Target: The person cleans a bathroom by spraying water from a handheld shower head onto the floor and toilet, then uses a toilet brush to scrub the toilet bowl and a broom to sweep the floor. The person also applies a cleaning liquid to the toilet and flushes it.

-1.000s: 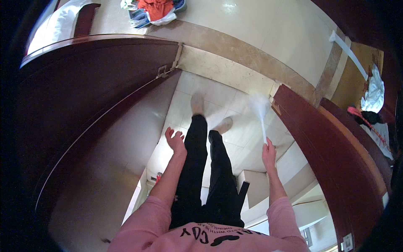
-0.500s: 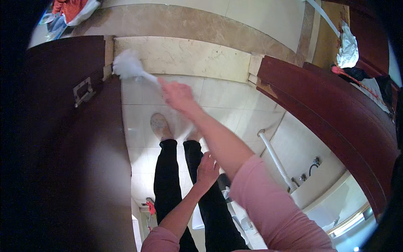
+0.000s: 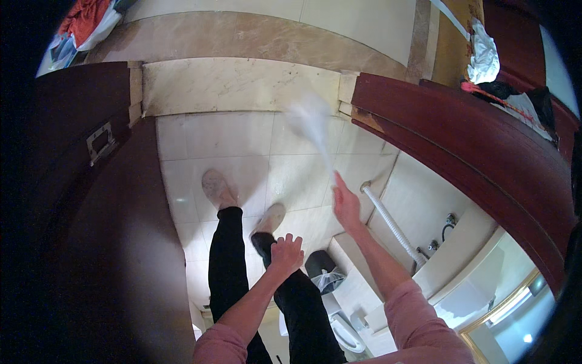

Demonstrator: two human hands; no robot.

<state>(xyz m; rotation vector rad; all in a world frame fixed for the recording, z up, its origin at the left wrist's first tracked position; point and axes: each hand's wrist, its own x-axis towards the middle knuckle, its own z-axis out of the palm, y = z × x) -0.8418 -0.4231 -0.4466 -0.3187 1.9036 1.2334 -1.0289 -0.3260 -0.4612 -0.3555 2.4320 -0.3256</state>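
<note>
R hand [image 3: 346, 203] gripped shut on a white duster [image 3: 310, 124], blurred, prob. mid-sweep above tile floor [image 3: 206, 139]; L hand [image 3: 286, 253] loose, half-curled, holding nothing; doorway dusting looks unfinished.

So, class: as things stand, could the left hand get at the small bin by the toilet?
Probably yes. The left hand hangs empty and open beside the bin, with nothing between them in this view. The right hand is busy holding a blurred white duster.
</note>
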